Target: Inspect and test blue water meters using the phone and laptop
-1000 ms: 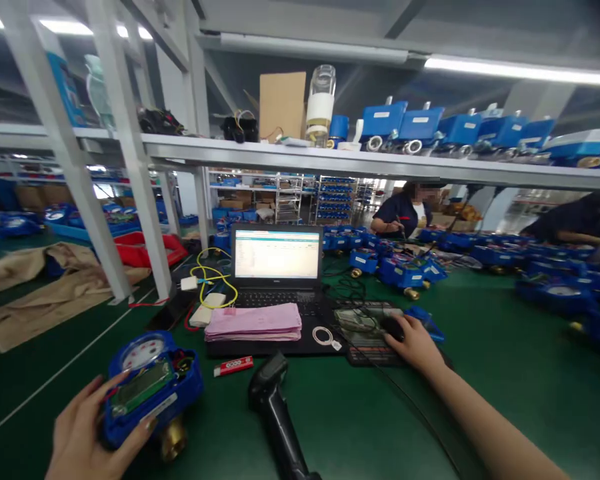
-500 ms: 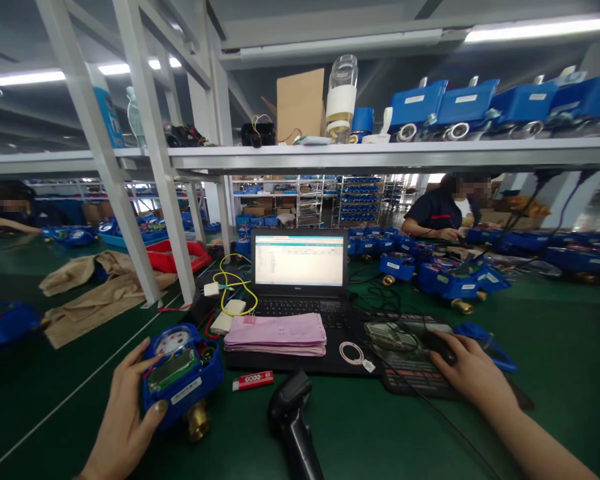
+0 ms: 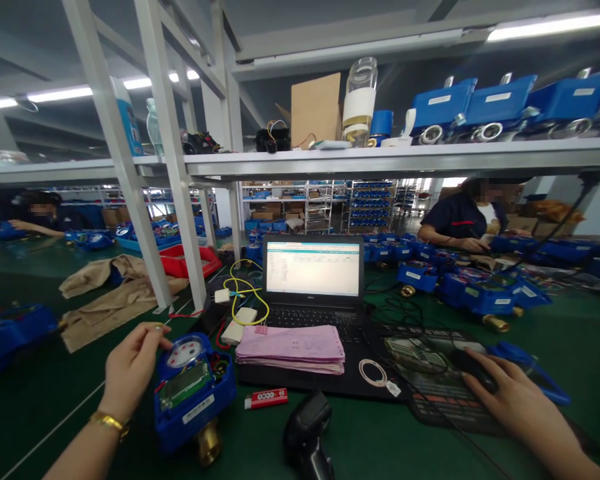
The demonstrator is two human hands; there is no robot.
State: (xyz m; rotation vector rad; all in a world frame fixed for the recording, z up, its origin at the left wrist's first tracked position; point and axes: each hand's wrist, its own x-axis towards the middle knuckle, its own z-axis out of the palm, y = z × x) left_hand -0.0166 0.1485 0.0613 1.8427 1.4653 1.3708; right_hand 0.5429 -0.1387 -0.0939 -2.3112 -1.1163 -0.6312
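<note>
A blue water meter with a round dial, a small display, a white label and a brass fitting sits on the green table. My left hand, with a gold band at the wrist, is beside its upper left edge. The fingers there are curled in against the thumb; whatever they may hold is hidden. Over on the right, my right hand rests wrapped over a black computer mouse on a dark patterned mat. In between stands a laptop with its screen lit.
Pink papers lie across the laptop's front. Before it are a red-and-white box and a black barcode scanner. Shelf posts rise at the left. More blue meters lie at the right, near a co-worker.
My left hand has let go of the meter's left side and moved up, its fingers drawing together. My right hand stays on the mouse. The camera view has shifted slightly.
</note>
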